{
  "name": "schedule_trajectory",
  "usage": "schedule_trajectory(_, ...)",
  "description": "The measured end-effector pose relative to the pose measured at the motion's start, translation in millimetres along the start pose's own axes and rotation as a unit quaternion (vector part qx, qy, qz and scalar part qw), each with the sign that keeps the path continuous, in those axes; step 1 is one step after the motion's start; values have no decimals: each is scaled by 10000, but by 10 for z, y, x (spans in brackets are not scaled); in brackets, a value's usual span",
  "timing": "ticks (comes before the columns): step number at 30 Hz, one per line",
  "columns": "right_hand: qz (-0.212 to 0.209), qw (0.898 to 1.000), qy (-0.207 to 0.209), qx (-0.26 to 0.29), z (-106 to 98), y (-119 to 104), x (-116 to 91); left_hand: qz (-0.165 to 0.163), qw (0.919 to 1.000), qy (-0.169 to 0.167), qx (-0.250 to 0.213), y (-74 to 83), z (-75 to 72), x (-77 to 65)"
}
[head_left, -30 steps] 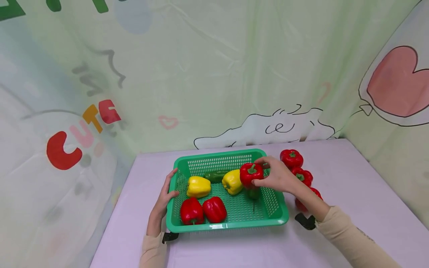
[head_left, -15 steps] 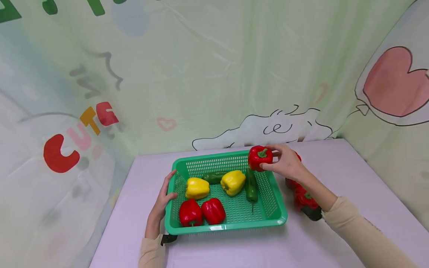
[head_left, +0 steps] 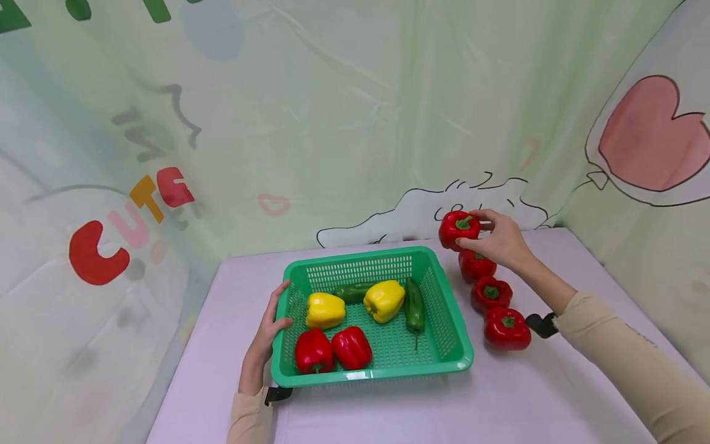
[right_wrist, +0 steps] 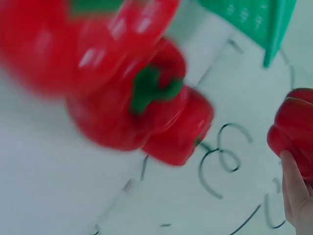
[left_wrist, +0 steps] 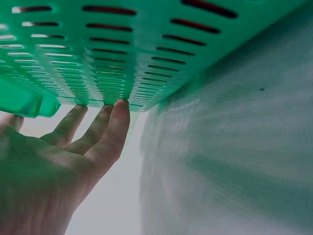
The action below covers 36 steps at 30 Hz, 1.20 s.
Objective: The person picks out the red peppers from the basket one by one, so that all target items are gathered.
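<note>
My right hand (head_left: 501, 242) pinches a red bell pepper (head_left: 458, 230) by its side, fingers behind and thumb in front, raised over the table's far edge. Below it, several red bell peppers stand in a line; the nearest of these peppers (head_left: 507, 329) is by the front end. At the green plastic basket's left side, my left hand (head_left: 268, 330) touches the basket (head_left: 383, 375). The left wrist view shows its fairly straight fingers (left_wrist: 110, 129) against the slotted outer wall. Inside lie two red peppers (head_left: 333, 349), two yellow peppers (head_left: 355, 305) and two long green peppers (head_left: 414, 306).
A pale lilac cloth covers the table (head_left: 377, 413). Behind it hangs a printed curtain (head_left: 333, 123), and the raised pepper is near it. The standing red peppers sit close to the basket's right wall.
My right hand has carried the red pepper up and right, out from over the basket to beyond its far right corner. The left hand stays at the basket's left side.
</note>
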State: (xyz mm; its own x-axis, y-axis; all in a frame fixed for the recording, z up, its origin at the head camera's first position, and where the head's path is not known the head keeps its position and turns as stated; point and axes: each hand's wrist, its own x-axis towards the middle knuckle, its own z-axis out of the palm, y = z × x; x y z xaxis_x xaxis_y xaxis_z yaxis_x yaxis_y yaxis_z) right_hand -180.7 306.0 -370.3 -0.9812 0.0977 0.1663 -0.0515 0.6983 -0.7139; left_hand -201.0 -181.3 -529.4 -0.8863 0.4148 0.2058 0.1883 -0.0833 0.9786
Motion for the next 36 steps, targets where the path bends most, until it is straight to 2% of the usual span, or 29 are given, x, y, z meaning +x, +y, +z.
schedule_trajectory(12, 569, 9974, 452, -40, -128, 424, 153, -137, 9998, 115, 23, 30, -42, -26)
schedule_trajectory(23, 1016, 9921, 717, -169, -333, 824, 169, 83, 9999, 51, 55, 56, -6, 82)
schedule_trajectory(26, 1093, 9917, 653, -166, -323, 955, 115, 78, 9999, 97, 9, 47, 11, 76)
schedule_trajectory(32, 1245, 9900, 622, -229, -229, 1197, -59, -44, 10000, -50, -32, 8, 36, 43)
schedule_trajectory(36, 1343, 9891, 587, -169, -125, 1268, -83, -28, 10000, 60, 35, 16, 22, 7)
